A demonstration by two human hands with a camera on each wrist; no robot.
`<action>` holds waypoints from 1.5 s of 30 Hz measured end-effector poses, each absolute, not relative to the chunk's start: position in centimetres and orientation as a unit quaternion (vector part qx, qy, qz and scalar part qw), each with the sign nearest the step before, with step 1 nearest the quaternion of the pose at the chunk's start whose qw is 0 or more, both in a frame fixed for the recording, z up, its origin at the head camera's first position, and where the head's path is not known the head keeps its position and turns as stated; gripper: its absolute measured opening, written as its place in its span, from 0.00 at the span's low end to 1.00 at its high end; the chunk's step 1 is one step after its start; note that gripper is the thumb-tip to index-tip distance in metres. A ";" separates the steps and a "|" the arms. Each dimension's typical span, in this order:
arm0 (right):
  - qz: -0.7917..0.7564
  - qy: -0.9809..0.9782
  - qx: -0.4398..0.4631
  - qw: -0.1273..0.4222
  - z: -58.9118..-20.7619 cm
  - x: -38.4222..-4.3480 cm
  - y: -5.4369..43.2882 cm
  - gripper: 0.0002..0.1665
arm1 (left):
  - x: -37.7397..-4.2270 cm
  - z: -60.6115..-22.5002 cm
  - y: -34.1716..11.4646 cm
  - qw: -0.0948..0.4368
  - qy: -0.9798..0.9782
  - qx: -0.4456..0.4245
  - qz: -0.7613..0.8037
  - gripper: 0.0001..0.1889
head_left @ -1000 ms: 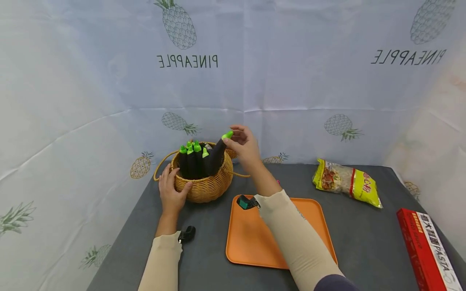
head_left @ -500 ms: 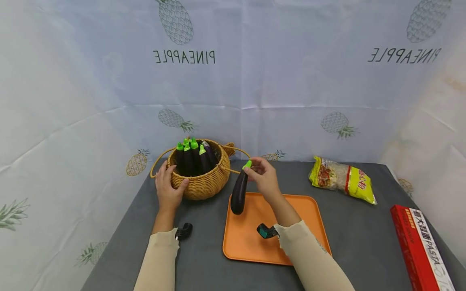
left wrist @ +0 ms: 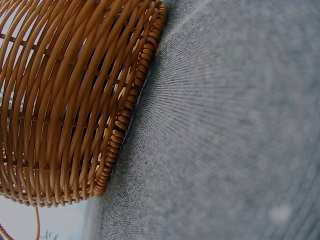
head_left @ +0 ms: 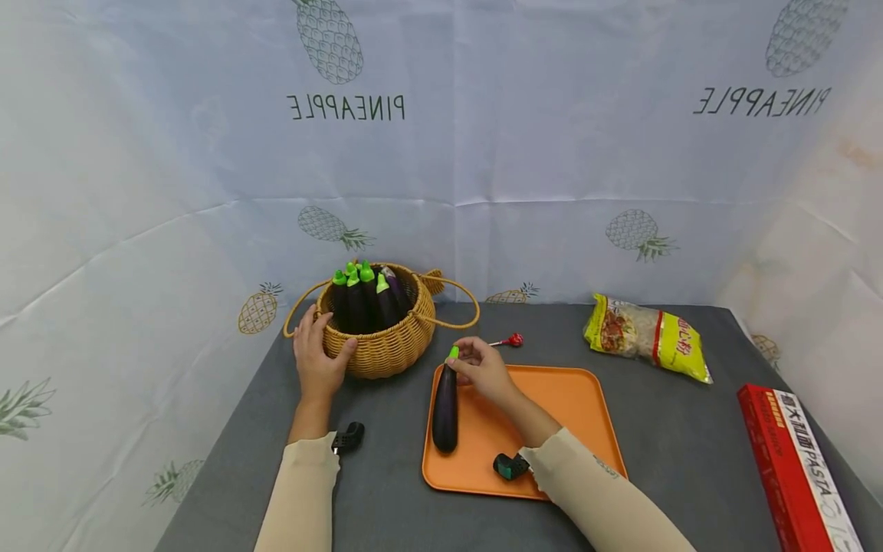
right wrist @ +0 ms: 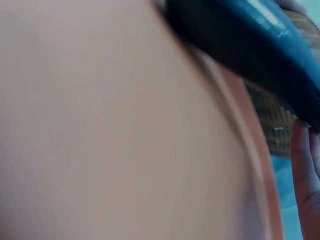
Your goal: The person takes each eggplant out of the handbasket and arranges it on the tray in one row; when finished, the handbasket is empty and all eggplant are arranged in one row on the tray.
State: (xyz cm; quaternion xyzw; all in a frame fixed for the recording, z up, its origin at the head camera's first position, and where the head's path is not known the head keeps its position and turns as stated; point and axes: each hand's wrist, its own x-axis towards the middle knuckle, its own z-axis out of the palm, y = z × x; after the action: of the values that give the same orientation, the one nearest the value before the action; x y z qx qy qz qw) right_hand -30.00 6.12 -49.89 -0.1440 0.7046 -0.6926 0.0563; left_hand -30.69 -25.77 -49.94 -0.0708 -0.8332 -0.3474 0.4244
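Note:
My right hand (head_left: pixel 486 374) pinches an eggplant (head_left: pixel 445 410) by its bright green stem end. The dark, glossy body points down over the left side of an orange tray (head_left: pixel 524 483). In the right wrist view, fingers (right wrist: pixel 306 170) are at the narrow end of the eggplant (right wrist: pixel 250 45). At the back left, a round wicker basket (head_left: pixel 386 354) holds several upright eggplants (head_left: pixel 359 303) with green tops. My left hand (head_left: pixel 320 364) holds this basket by its left front rim, thumb spread along the outside. Only the wicker basket (left wrist: pixel 65 100) and table show in the left wrist view.
A red lollipop (head_left: pixel 514 340) lies behind the tray. Back right is a yellow food bag (head_left: pixel 648 337); a red pasta box (head_left: pixel 793 468) lies at the right edge. The basket's looped handle (head_left: pixel 469 295) sticks out rightward. White pineapple-print cloth (head_left: pixel 552 138) hangs behind the grey table.
My right hand has lifted the eggplant out of the basket and carried it right and toward me, down over the tray's left side. My left hand has stayed at the basket.

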 end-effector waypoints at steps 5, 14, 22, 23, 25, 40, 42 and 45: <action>-0.685 0.713 -0.127 0.079 -51.1 -30.3 5.8 0.24 | -30.7 -49.9 -25.8 0.425 -0.833 -0.071 -0.348 0.42; -0.686 0.713 -0.099 0.109 -52.2 -30.7 5.8 0.23 | -30.6 -49.8 -25.7 0.423 -0.835 -0.068 -0.345 0.42; -0.619 0.772 -0.142 0.022 -49.6 -30.9 6.3 0.22 | -30.8 -50.1 -25.8 0.426 -0.832 -0.067 -0.349 0.42; -0.607 0.780 -0.154 0.003 -48.8 -31.0 6.4 0.21 | -30.8 -50.2 -25.8 0.427 -0.832 -0.067 -0.349 0.42; -0.584 0.792 -0.173 -0.032 -46.8 -31.5 6.2 0.19 | -30.8 -50.1 -25.8 0.426 -0.831 -0.069 -0.350 0.42; -0.337 0.884 -0.323 -0.025 -37.5 -41.2 -3.6 0.21 | -30.8 -50.5 -25.6 0.426 -0.830 -0.073 -0.351 0.44; -0.318 0.888 -0.331 -0.025 -37.5 -42.0 -4.9 0.21 | -30.8 -50.4 -25.7 0.433 -0.826 -0.076 -0.352 0.43; -0.312 0.892 -0.326 -0.022 -37.7 -42.8 -6.1 0.21 | -31.0 -50.2 -25.9 0.436 -0.826 -0.076 -0.349 0.43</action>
State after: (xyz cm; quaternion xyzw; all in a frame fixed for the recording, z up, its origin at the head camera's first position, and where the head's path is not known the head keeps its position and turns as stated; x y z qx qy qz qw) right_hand -42.85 -6.12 -37.68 -0.3262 0.8919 -0.3123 -0.0222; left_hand -31.01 -25.90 -50.22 -0.0756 -0.8259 -0.3489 0.4365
